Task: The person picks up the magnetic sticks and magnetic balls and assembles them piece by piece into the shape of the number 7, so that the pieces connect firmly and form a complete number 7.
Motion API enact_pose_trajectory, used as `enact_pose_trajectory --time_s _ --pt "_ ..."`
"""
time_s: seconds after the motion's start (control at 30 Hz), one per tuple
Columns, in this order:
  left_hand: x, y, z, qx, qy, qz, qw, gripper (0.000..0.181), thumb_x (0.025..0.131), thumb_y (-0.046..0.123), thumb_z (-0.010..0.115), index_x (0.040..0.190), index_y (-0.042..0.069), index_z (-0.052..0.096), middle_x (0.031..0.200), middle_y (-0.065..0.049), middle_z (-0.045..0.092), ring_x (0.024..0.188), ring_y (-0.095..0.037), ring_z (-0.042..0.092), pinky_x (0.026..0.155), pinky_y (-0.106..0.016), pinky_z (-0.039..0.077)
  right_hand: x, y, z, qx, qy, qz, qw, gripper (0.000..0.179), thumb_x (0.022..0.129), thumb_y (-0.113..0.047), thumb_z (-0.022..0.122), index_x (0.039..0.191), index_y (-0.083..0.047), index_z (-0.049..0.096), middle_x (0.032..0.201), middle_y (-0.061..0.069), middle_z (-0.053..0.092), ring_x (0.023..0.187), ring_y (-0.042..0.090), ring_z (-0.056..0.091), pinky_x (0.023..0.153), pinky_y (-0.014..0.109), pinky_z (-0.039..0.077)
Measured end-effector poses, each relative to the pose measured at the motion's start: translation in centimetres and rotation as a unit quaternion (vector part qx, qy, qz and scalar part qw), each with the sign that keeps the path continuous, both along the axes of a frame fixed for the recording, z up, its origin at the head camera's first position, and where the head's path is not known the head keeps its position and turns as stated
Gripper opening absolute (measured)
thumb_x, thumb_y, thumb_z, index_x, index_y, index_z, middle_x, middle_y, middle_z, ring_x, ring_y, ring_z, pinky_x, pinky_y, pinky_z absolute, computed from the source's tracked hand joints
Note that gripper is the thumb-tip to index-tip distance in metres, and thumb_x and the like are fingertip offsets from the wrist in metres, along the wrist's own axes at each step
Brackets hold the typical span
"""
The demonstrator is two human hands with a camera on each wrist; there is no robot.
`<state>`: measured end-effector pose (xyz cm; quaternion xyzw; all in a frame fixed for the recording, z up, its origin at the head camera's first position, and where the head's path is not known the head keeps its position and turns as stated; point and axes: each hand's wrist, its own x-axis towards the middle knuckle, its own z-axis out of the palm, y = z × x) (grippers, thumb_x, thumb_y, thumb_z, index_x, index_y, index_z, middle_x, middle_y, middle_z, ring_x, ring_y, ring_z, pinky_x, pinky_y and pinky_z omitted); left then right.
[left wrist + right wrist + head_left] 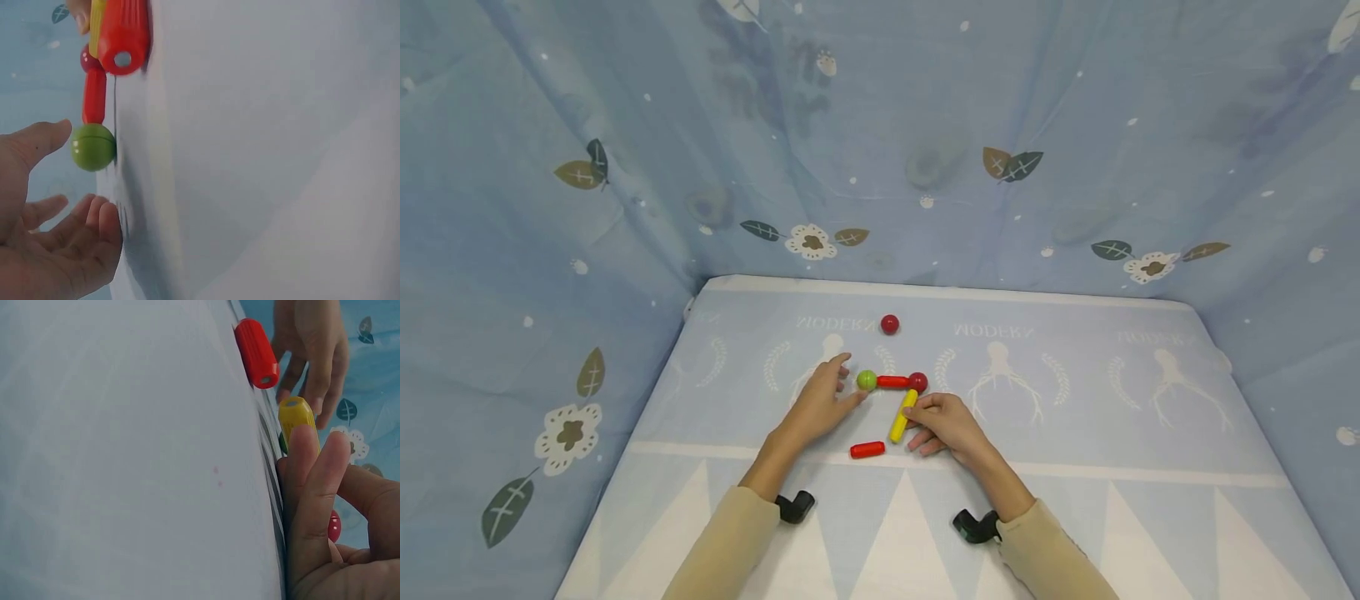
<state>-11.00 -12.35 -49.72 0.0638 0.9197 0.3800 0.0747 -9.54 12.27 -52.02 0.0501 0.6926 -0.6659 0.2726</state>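
A green ball, a red rod and a dark red ball are joined in a row on the table. My right hand pinches a yellow rod between thumb and finger, its far end at the dark red ball. Beside the green ball is my left hand, fingers spread and relaxed, thumb near the ball; the left wrist view shows a gap between that thumb and the green ball. A loose red rod, with a hole in its end, lies nearer to me.
Another dark red ball sits farther back on the patterned cloth-covered table. A blue curtain with leaves and flowers surrounds the table at the back and sides. Black wrist mounts protrude from both sleeves.
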Motion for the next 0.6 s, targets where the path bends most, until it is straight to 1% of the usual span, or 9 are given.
enact_pose_trajectory --time_s 0.1,0.17,0.23,0.33,0.47,0.6 --pt "1.7 0.0 0.5 0.015 0.018 0.011 0.9997 0.07 0.09 0.029 0.077 0.149 0.011 0.043 0.127 -0.009 0.056 0.107 -0.023 0.057 0.087 -0.041 0.053 -0.1 -0.1 -0.2 0.001 -0.002 0.001 1.0 0.037 0.094 -0.025 0.073 0.109 0.006 0.058 0.09 0.015 0.072 0.06 0.024 0.07 0.049 0.031 0.055" --pt "2.9 0.1 0.8 0.03 0.023 0.013 0.9992 0.067 0.09 0.028 0.077 0.146 0.011 0.046 0.128 -0.01 0.055 0.108 -0.024 0.058 0.086 -0.041 0.053 -0.1 -0.1 -0.3 0.003 -0.001 0.001 1.0 0.037 0.094 -0.025 0.073 0.109 0.005 0.059 0.09 0.015 0.072 0.06 0.024 0.07 0.049 0.03 0.055" --pt "4.2 0.2 0.9 0.046 0.024 0.011 0.9986 0.064 0.09 0.027 0.077 0.145 0.011 0.048 0.128 -0.01 0.055 0.11 -0.025 0.058 0.087 -0.04 0.054 -0.2 -0.1 -0.4 0.004 0.001 0.0 1.0 0.037 0.094 -0.026 0.073 0.109 0.005 0.059 0.09 0.015 0.072 0.06 0.024 0.07 0.049 0.03 0.055" --pt "5.7 0.4 0.8 0.064 0.025 0.005 0.9976 0.06 0.09 0.026 0.077 0.142 0.011 0.051 0.128 -0.01 0.055 0.111 -0.024 0.058 0.088 -0.039 0.054 -0.1 -0.1 -0.5 0.004 0.005 0.0 1.0 0.037 0.094 -0.025 0.073 0.108 0.006 0.059 0.09 0.015 0.071 0.059 0.024 0.07 0.048 0.03 0.055" --pt "7.2 0.6 0.4 0.072 0.028 0.001 0.997 0.054 0.09 0.025 0.078 0.138 0.012 0.056 0.126 -0.007 0.056 0.108 -0.024 0.058 0.086 -0.039 0.053 0.0 -0.1 -0.4 0.004 0.008 0.002 1.0 0.037 0.093 -0.025 0.074 0.108 0.006 0.06 0.09 0.015 0.071 0.059 0.025 0.07 0.049 0.031 0.055" --pt "7.9 0.7 0.2 0.068 0.025 -0.007 0.9973 0.051 0.089 0.027 0.078 0.135 0.013 0.059 0.127 -0.003 0.056 0.107 -0.022 0.058 0.086 -0.039 0.053 0.1 -0.1 -0.2 0.003 0.011 0.002 0.9999 0.036 0.093 -0.025 0.074 0.107 0.006 0.06 0.089 0.015 0.07 0.059 0.025 0.07 0.049 0.031 0.055"
